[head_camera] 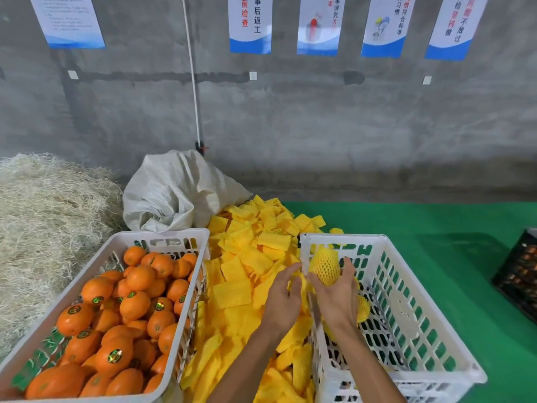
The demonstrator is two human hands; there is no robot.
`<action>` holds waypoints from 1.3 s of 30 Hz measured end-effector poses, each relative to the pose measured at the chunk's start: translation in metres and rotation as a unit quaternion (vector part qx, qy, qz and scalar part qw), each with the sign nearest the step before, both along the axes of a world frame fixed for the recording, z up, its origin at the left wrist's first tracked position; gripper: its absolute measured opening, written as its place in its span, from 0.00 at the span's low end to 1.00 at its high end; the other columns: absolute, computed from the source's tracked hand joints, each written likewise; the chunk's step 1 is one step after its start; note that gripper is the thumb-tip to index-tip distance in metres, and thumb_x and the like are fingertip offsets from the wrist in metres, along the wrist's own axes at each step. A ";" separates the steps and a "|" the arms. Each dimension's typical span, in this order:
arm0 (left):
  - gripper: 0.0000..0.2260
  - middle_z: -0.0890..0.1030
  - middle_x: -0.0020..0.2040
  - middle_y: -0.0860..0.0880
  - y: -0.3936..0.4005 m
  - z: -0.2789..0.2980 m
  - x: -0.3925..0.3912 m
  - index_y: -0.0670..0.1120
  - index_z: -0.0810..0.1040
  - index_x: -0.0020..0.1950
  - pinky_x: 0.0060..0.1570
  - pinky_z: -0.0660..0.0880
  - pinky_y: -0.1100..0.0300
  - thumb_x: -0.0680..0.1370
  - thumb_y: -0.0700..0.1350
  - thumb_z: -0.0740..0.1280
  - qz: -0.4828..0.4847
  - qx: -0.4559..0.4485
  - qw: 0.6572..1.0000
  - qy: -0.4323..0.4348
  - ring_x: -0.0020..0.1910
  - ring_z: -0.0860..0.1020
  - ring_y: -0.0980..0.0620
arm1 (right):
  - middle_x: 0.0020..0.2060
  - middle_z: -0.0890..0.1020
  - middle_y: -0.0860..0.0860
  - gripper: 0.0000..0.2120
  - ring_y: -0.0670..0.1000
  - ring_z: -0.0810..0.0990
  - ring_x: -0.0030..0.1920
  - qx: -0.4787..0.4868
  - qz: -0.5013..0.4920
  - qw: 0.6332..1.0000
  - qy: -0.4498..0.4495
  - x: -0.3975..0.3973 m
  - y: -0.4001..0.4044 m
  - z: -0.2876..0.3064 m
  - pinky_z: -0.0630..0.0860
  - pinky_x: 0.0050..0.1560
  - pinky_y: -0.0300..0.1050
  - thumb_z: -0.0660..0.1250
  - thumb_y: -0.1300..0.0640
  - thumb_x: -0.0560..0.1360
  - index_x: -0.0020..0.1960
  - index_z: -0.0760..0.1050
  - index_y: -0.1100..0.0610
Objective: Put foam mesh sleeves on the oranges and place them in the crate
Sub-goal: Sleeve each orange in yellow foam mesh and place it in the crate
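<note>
Sleeved orange (325, 266) — yellow mesh — held above white crate (418, 338)

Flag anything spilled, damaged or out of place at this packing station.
Nothing looks damaged. The yellow foam sleeves lie in a loose heap between the two white crates instead of in a container, spilling from near the white sack. The right hand holds a sleeved orange over the right crate.
</note>
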State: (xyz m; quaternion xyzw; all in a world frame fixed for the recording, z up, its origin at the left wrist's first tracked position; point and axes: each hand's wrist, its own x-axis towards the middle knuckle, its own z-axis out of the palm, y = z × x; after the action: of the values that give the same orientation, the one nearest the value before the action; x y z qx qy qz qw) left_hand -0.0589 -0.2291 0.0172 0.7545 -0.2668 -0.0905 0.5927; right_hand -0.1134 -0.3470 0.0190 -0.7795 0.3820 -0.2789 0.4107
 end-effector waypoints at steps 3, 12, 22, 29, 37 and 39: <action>0.14 0.76 0.73 0.48 -0.027 -0.004 -0.005 0.44 0.78 0.71 0.68 0.64 0.70 0.87 0.44 0.61 -0.047 0.055 0.997 -0.025 0.76 0.69 0.50 | 0.70 0.75 0.57 0.40 0.61 0.71 0.70 -0.011 -0.007 0.999 0.051 -0.013 -0.018 -0.014 0.75 0.61 0.56 0.73 0.42 0.75 0.79 0.59 0.54; 0.13 0.66 0.78 0.44 -0.067 -0.034 -0.012 0.45 0.78 0.69 0.78 0.62 0.48 0.85 0.43 0.64 -0.037 0.064 0.997 0.001 0.82 0.58 0.47 | 0.70 0.75 0.54 0.26 0.57 0.77 0.66 -0.026 0.049 0.995 0.080 -0.030 -0.048 -0.031 0.78 0.60 0.53 0.67 0.50 0.81 0.76 0.67 0.56; 0.11 0.70 0.75 0.49 -0.001 -0.025 0.041 0.50 0.78 0.66 0.70 0.65 0.60 0.84 0.43 0.65 0.047 0.072 0.993 -0.079 0.78 0.64 0.52 | 0.68 0.76 0.49 0.24 0.51 0.72 0.70 -0.141 0.141 0.978 0.062 0.025 0.006 -0.018 0.74 0.64 0.48 0.66 0.46 0.80 0.74 0.69 0.52; 0.16 0.68 0.78 0.45 0.097 -0.026 0.087 0.47 0.75 0.72 0.74 0.64 0.49 0.84 0.47 0.65 0.139 0.214 0.960 -0.115 0.79 0.62 0.46 | 0.73 0.70 0.49 0.28 0.54 0.68 0.73 -0.167 0.309 0.925 0.145 0.083 0.101 -0.045 0.71 0.68 0.49 0.66 0.48 0.81 0.78 0.62 0.51; 0.19 0.68 0.75 0.50 0.213 -0.030 0.120 0.52 0.71 0.74 0.74 0.61 0.42 0.83 0.52 0.64 0.259 0.363 0.890 -0.091 0.76 0.63 0.45 | 0.82 0.53 0.48 0.33 0.54 0.56 0.80 -0.206 0.344 0.883 0.244 0.127 0.142 -0.087 0.66 0.74 0.50 0.65 0.49 0.82 0.82 0.53 0.49; 0.21 0.68 0.76 0.48 0.231 -0.033 0.126 0.51 0.69 0.75 0.73 0.63 0.39 0.82 0.50 0.65 0.269 0.367 0.888 -0.069 0.75 0.63 0.43 | 0.82 0.54 0.48 0.34 0.54 0.55 0.80 -0.216 0.342 0.876 0.262 0.129 0.151 -0.096 0.65 0.75 0.51 0.65 0.51 0.82 0.82 0.52 0.50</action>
State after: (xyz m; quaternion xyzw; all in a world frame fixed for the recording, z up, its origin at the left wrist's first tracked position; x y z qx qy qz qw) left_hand 0.0667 0.0019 -0.0154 0.9655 -0.0412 0.0333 0.2550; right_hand 0.0159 -0.1959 -0.0768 -0.9754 0.1153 0.0177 0.1870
